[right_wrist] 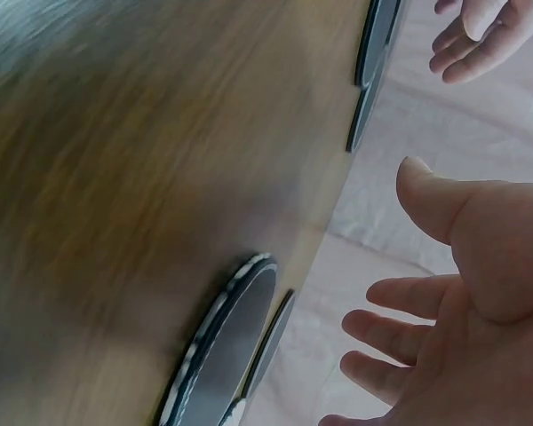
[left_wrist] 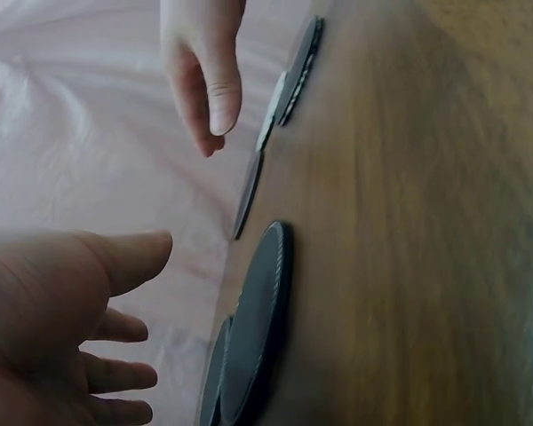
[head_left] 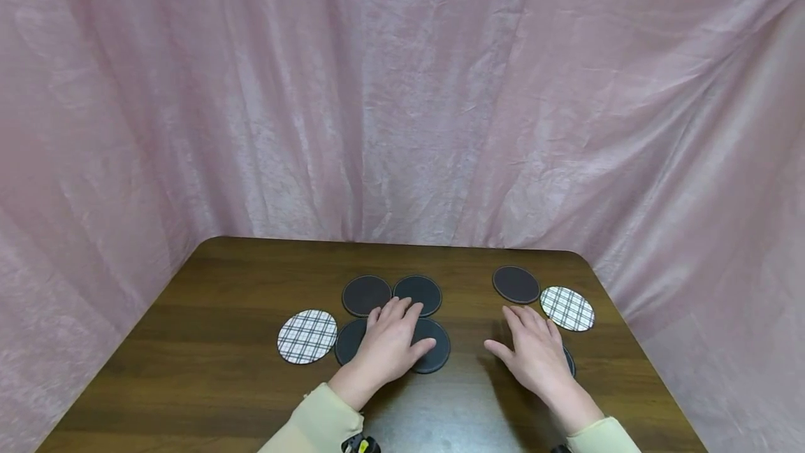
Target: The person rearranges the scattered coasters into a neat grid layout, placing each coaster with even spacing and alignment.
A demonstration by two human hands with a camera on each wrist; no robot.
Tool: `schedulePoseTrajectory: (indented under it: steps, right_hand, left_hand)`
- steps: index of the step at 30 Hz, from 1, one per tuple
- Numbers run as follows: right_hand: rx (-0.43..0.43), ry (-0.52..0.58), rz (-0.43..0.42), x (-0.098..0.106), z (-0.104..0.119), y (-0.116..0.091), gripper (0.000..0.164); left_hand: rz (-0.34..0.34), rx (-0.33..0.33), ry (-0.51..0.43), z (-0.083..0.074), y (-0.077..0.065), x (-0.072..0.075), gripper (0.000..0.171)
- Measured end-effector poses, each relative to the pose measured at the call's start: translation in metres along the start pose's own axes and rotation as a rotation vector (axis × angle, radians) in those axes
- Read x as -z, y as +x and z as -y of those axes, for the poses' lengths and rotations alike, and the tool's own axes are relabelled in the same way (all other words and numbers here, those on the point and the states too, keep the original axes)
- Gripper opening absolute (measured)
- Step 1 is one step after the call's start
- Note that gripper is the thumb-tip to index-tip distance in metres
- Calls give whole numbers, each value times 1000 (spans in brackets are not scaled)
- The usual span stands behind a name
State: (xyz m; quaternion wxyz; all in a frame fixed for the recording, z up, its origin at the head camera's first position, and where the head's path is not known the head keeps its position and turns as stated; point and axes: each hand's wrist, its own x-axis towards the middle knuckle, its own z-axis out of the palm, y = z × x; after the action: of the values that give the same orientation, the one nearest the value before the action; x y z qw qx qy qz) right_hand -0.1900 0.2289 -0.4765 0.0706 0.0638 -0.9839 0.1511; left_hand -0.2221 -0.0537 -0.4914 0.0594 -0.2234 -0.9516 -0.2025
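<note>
My left hand (head_left: 390,341), fingers spread and holding nothing, hovers over a cluster of dark round coasters. Behind its fingertips lie a brown coaster (head_left: 365,293) and a black coaster (head_left: 423,292). The hand partly covers two more black coasters, one at its left (head_left: 348,342) and one by its thumb (head_left: 435,349). In the left wrist view, a black coaster (left_wrist: 256,324) lies beyond the thumb. My right hand (head_left: 534,354), also empty with fingers extended, is raised above the table and mostly hides a dark coaster (head_left: 569,362). In the right wrist view, that coaster (right_wrist: 235,346) has a black-and-white edge.
A white plaid coaster (head_left: 307,336) lies left of the dark cluster. Beyond the right hand are a brown coaster (head_left: 516,284) and another plaid coaster (head_left: 567,309). The wooden table (head_left: 239,285) ends at a pink curtain (head_left: 402,103) behind it.
</note>
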Motion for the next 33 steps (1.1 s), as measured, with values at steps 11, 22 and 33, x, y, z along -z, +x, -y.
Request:
schedulePoseTrajectory:
  steps: [11, 22, 33]
  right_hand:
    - [-31, 1, -49, 5, -24, -11, 76]
    - [-108, -20, 21, 12, -46, -18, 77]
    - [-125, -48, 25, 15, -63, -25, 72]
  left_hand:
    - [24, -69, 95, -31, 10, -17, 67]
    - [-14, -150, 139, -62, 16, -27, 61]
    - [17, -178, 158, -90, 29, -44, 58]
